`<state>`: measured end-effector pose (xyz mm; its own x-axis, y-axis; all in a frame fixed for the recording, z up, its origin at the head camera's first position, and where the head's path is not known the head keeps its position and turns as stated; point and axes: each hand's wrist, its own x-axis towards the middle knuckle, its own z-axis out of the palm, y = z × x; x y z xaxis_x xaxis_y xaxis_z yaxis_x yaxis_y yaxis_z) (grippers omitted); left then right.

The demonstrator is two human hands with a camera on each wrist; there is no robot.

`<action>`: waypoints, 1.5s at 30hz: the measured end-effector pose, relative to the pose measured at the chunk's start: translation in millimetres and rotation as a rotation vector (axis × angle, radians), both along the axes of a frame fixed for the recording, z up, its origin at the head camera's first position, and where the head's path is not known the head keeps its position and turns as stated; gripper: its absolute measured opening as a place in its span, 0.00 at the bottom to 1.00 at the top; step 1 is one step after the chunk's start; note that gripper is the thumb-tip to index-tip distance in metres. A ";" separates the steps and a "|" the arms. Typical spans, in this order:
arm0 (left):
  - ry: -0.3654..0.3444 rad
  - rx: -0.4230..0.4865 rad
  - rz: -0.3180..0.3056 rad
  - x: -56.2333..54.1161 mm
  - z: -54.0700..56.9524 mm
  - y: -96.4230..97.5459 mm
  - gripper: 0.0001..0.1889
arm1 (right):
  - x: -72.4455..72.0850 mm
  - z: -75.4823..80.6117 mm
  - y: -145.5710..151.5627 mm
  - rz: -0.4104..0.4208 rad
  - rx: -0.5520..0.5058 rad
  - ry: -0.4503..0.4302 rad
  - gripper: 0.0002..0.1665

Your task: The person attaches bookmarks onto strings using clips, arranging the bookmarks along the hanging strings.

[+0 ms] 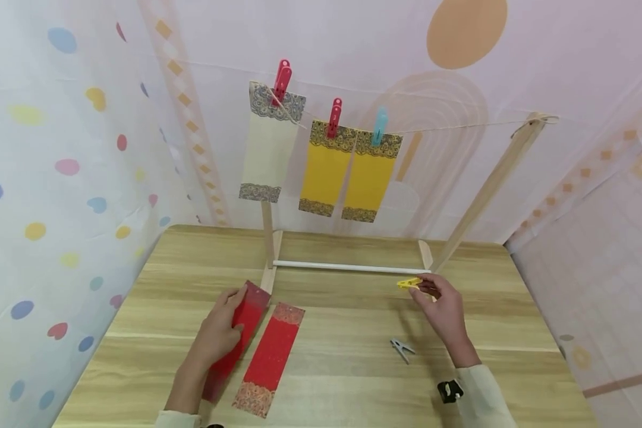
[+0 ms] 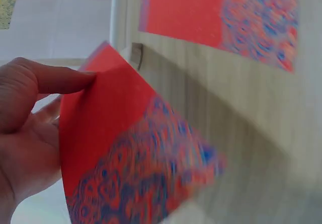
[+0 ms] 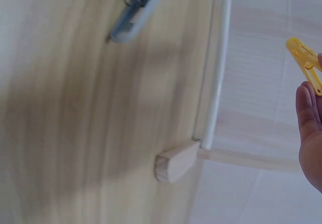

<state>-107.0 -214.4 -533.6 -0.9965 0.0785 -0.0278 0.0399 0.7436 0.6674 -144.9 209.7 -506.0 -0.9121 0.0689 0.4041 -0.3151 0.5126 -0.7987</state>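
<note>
My left hand [image 1: 219, 330] grips a red card [image 2: 113, 103] with a patterned lace-like end, thumb on its face, lifted off the table in the left wrist view. A second red card [image 1: 275, 345] lies flat just to its right. On the right, my right hand [image 1: 443, 306] pinches a yellow clothespin [image 1: 409, 283] between thumb and fingers, above the table. A grey clothespin [image 1: 402, 349] lies on the table below that hand. From a string [image 1: 460, 126] hang a cream card [image 1: 269, 148] and two yellow cards [image 1: 326, 169], clipped with red and blue clothespins [image 1: 380, 126].
A wooden stand holds the string; its right post [image 1: 492, 184] leans up at the back right, and a white rod [image 1: 353, 267] runs low across the wooden table [image 1: 342, 392]. Patterned cloth [image 1: 85, 238] surrounds the table's back and sides.
</note>
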 end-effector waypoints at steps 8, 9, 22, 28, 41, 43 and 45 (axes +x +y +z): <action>0.062 0.140 0.038 -12.6 15.7 14.9 0.44 | -11.4 -1.9 15.5 0.010 -0.040 0.034 0.18; 0.075 0.152 0.032 -13.8 17.6 17.1 0.45 | -12.0 0.3 16.4 0.011 -0.038 0.044 0.18; 0.199 0.318 0.007 -30.9 55.7 46.4 0.46 | -19.9 49.6 18.4 -0.036 0.057 0.142 0.19; 0.253 0.362 -0.031 -39.2 67.3 60.5 0.46 | -24.4 74.5 20.4 -0.037 -0.059 0.148 0.19; 0.338 0.415 -0.112 -54.6 86.1 95.2 0.46 | -45.4 106.1 27.9 0.004 -0.109 0.244 0.17; 0.337 0.413 -0.116 -56.2 90.4 100.3 0.46 | -47.6 111.8 26.4 0.008 -0.097 0.260 0.17; 0.336 0.411 -0.122 -57.6 94.6 105.4 0.45 | -49.7 117.7 24.8 0.015 -0.093 0.274 0.17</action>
<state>-164.6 -109.0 -439.0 -0.9283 0.1313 0.3480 0.3708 0.4003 0.8380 -194.5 234.4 -388.3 -0.7709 0.1043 0.6283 -0.5327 0.4351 -0.7259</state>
